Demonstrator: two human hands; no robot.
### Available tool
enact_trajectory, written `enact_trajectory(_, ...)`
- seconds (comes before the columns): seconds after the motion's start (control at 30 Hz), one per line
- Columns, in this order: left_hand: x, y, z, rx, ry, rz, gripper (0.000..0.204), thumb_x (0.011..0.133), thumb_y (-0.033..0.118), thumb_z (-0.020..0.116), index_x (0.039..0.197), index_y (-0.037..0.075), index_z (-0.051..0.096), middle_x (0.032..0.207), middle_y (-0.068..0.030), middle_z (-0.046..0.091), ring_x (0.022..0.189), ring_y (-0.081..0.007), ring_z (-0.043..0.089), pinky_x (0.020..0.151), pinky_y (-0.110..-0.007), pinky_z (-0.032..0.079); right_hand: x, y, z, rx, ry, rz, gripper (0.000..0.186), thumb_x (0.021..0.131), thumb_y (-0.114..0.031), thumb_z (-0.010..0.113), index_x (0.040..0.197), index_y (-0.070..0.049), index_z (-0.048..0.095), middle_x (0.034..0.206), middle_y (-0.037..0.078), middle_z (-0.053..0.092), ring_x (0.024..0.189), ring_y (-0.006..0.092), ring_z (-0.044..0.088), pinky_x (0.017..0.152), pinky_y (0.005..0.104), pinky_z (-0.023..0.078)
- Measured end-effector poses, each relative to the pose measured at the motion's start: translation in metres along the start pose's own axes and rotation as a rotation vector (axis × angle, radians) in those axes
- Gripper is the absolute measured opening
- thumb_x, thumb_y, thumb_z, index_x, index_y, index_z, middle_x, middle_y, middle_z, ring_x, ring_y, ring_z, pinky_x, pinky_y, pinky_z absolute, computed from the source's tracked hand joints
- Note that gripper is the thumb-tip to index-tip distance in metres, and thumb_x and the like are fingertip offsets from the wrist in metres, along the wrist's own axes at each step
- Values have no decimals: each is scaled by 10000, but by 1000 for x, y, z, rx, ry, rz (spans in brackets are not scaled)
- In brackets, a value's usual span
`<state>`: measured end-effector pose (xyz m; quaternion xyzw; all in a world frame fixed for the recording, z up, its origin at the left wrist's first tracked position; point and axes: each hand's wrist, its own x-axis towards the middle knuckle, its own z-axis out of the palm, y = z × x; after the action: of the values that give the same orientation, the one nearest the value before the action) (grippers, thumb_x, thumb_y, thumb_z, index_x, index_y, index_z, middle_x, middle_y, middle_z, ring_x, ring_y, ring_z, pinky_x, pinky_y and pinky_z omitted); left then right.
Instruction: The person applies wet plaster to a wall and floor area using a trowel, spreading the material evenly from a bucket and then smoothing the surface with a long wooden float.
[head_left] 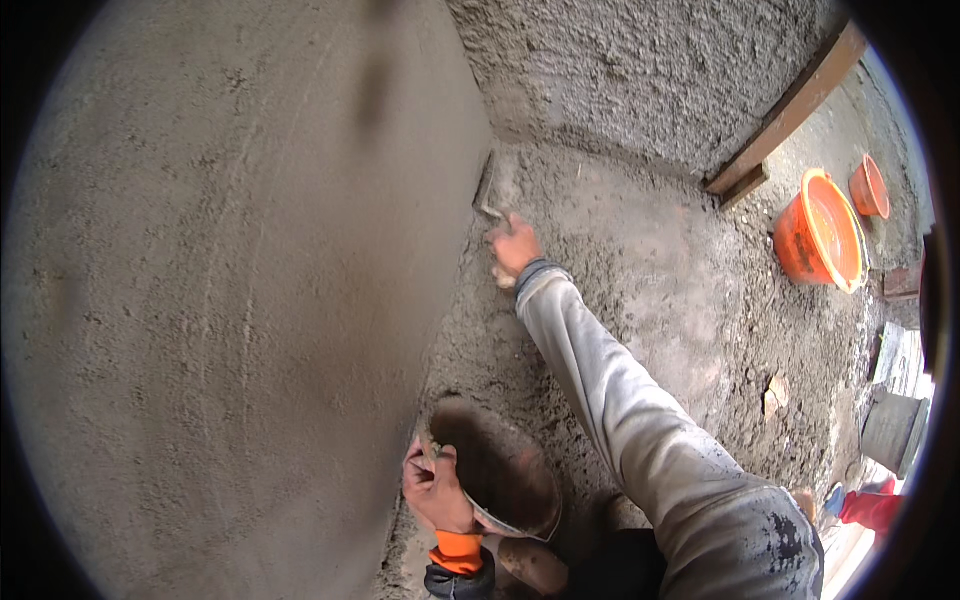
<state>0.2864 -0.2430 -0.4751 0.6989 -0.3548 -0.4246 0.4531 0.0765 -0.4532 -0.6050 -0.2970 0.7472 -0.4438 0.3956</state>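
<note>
My right hand [512,247] is closed round the handle of a trowel [485,184]. The trowel's narrow blade, seen nearly edge-on, lies against the foot of the smooth grey plastered wall [300,250], close to the inner corner. Nearer to me, my left hand [440,490] grips the rim of a round mortar pan [520,475]. This pan is tilted beside the wall, its inside dark and shadowed; how much it holds I cannot tell. Rough grey mortar [480,330] covers the floor strip between pan and trowel.
A rough-textured wall [640,80] closes off the far side, with a wooden board [790,105] along its right edge. Two orange buckets, a large one [820,232] and a smaller one [870,187], stand at right. Below them lie a grey block [893,432] and a red cloth-like thing [868,507].
</note>
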Motion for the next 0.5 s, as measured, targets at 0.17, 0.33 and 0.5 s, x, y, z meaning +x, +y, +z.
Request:
enact_trajectory(0.17,-1,0,0,33,20,21,203,761,-16,606,957,-46,563,808,-5,553,713,-54,466,681,-191,391,-26,-15,-3,257,-39,164,498,794,-204,529,1249,-27,429,1031,262,585,975,381,571,872,411,438)
enact_trajectory(0.33,-13,3,-7,-16,-44,75,236,747,-21,583,979,-55,559,826,-16,563,729,-66,484,697,-199,399,-66,1,25,45,-5,-46,526,811,-180,508,1301,-84,342,976,263,596,942,412,568,844,441,441)
enact_trajectory(0.5,-49,5,-43,124,68,131,259,747,10,555,1001,-35,568,910,-41,584,773,-84,506,717,-208,397,-100,11,31,92,-189,156,504,830,-146,484,1309,-82,342,979,241,581,789,297,618,683,381,497)
